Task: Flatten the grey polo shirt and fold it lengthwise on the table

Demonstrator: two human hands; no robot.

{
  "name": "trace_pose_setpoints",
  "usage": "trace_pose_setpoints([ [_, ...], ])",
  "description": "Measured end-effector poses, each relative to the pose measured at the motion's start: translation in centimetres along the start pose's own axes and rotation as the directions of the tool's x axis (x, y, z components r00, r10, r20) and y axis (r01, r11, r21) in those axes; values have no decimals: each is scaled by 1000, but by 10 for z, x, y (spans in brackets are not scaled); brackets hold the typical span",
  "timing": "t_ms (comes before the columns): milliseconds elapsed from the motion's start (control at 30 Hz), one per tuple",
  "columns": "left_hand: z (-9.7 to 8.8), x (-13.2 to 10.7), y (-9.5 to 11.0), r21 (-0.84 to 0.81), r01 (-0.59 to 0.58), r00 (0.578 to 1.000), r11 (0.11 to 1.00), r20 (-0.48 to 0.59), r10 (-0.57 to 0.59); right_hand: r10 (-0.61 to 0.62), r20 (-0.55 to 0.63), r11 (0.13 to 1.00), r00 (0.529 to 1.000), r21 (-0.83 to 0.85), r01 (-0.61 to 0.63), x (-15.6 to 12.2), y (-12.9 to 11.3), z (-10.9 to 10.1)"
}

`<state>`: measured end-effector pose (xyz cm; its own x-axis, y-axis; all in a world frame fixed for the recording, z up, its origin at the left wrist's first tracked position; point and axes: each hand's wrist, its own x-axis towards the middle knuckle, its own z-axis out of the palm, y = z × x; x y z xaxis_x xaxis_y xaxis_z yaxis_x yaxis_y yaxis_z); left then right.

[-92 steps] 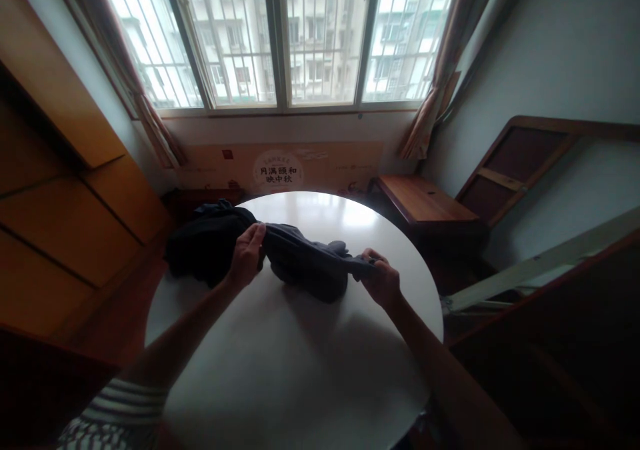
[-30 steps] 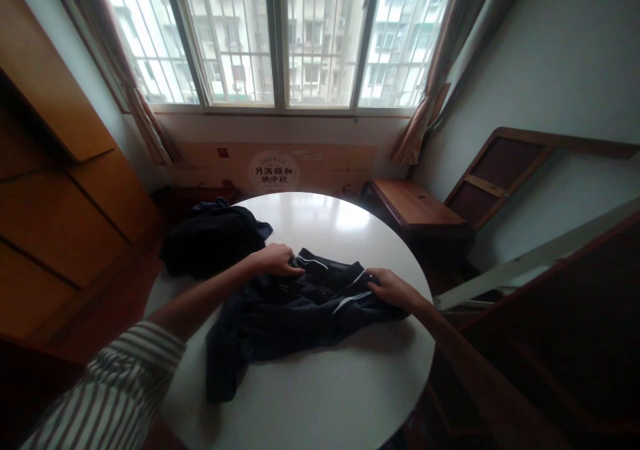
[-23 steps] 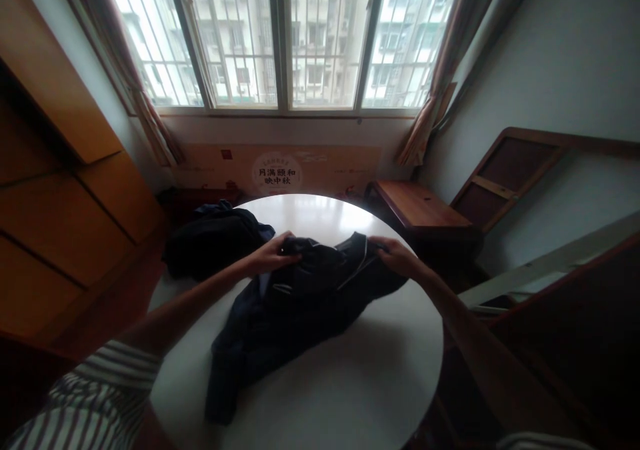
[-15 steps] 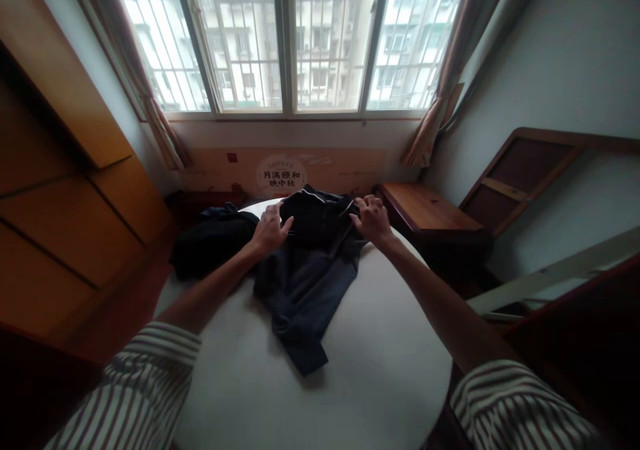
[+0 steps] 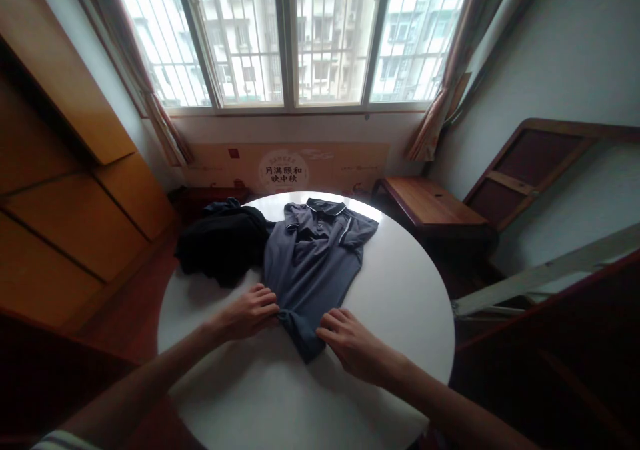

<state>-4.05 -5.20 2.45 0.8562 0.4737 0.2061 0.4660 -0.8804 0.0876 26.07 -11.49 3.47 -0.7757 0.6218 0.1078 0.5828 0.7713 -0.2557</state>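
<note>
A dark grey-blue polo shirt [image 5: 315, 263] lies front side up on a round white table [image 5: 395, 343], its collar and short sleeves toward the window. White piping edges the collar and sleeves. Creases run down the body, and the hem is bunched into a point on the near side. My left hand [image 5: 256, 309] pinches the left edge of the hem. On the opposite edge, my right hand [image 5: 345, 337] has its fingers closed on the cloth. The shirt's left side touches or nearly touches a heap of black clothes.
The heap of black clothes [image 5: 225, 240] sits at the table's left edge. Beyond the table, a wooden stool or low cabinet [image 5: 433, 200] stands at right, near a leaning wooden frame [image 5: 523, 177]. Orange cabinets [image 5: 75, 217] line the left wall.
Both hands have moved from the collar end back to the near hem and gripped it. The shirt's upper part now lies spread out with collar and sleeves showing.
</note>
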Motion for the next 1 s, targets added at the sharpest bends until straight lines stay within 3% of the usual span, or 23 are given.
trace_pose_setpoints([
  [100,-9,-10,25,-194,20,1000,981,18,-17,-21,19,994,1000,105,19,-20,4,-20],
  [167,-17,-17,42,-383,30,994,923,106,11,4,34,985,999,171,-10,-36,8,-30],
  [233,-26,-18,51,-561,36,976,827,196,91,64,9,978,998,197,-64,-47,14,-32],
  [300,-32,-10,50,-611,58,976,790,200,83,178,-81,971,981,179,-162,-48,22,-26],
  [433,-25,23,23,-370,178,981,912,-3,-193,378,-211,926,901,62,-373,-26,34,-4],
  [500,-12,36,7,-254,211,971,944,-58,-232,394,-207,917,895,21,-398,-13,35,6],
  [633,17,36,-5,-68,298,955,952,27,-296,392,-187,917,901,154,-367,-11,34,16],
  [733,31,22,4,-3,356,932,934,77,-355,439,-223,893,870,216,-395,-37,49,11],
  [833,35,12,27,43,365,930,930,35,-367,521,-244,853,818,187,-487,-69,76,1],
  [933,29,14,51,87,374,927,923,-26,-374,568,-245,822,786,116,-558,-84,94,-11],
  [1000,18,24,59,91,390,921,916,-28,-389,541,-287,828,791,14,-561,-80,89,-18],
])
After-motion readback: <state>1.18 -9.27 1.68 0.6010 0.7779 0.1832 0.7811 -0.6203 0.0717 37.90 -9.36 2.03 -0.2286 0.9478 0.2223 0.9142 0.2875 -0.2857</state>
